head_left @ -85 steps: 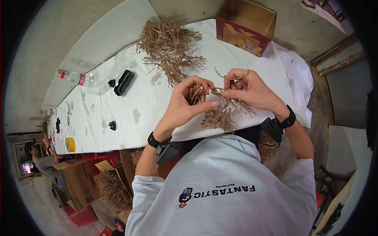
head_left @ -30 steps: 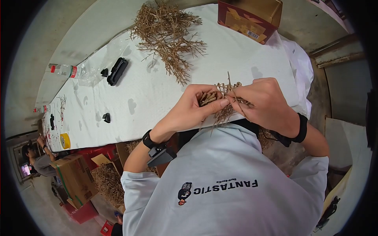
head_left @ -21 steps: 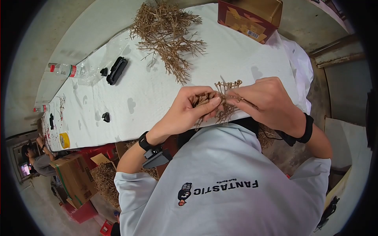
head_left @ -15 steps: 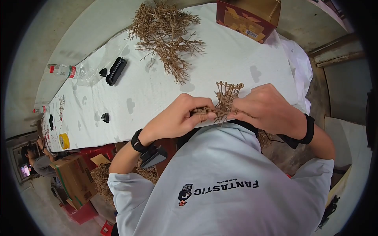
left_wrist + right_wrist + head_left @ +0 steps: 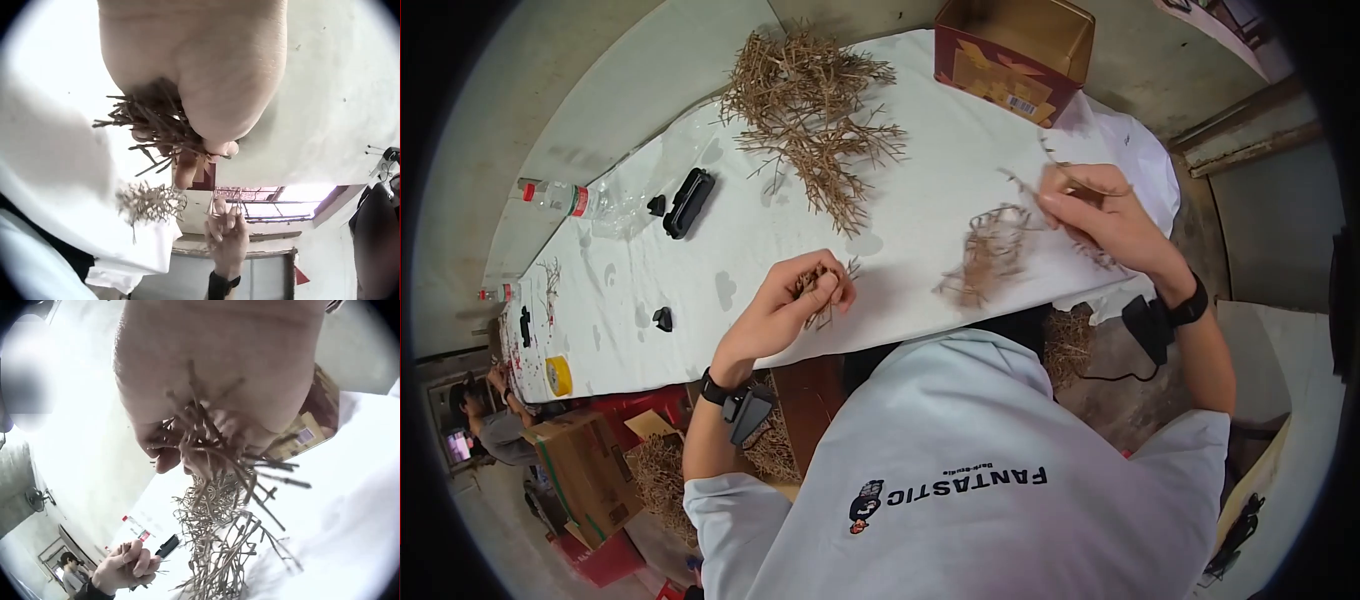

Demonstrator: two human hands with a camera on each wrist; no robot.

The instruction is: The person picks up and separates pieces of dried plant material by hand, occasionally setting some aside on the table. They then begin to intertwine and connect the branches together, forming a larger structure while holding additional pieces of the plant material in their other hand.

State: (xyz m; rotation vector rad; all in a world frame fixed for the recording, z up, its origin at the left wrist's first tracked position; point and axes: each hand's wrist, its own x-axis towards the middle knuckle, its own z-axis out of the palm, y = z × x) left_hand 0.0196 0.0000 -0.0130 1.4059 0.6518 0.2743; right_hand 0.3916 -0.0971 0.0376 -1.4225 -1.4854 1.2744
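My left hand (image 5: 785, 303) is curled round a small bundle of brown twigs (image 5: 816, 290); in the left wrist view the twig bundle (image 5: 159, 125) sticks out under the palm. Raised at the right, my right hand (image 5: 1105, 215) pinches a thin branching twig (image 5: 1022, 185), and more twigs (image 5: 212, 444) show against its palm in the right wrist view. Between the hands, a blurred clump of twigs (image 5: 990, 255) is over the white table near its front edge. Whether that clump touches the cloth, I cannot tell.
A large twig heap (image 5: 810, 110) lies on the white-covered table (image 5: 750, 340). Behind it stands a red-and-gold box (image 5: 1010, 65). To the left are a black case (image 5: 689, 203), a bottle (image 5: 555, 197) and yellow tape (image 5: 558, 375). Cardboard boxes (image 5: 590, 465) and another person (image 5: 500, 430) are beyond.
The hands have come apart, the left moving left with its bundle and the right moving up and right with twigs. The clump between them is now clear of both hands.
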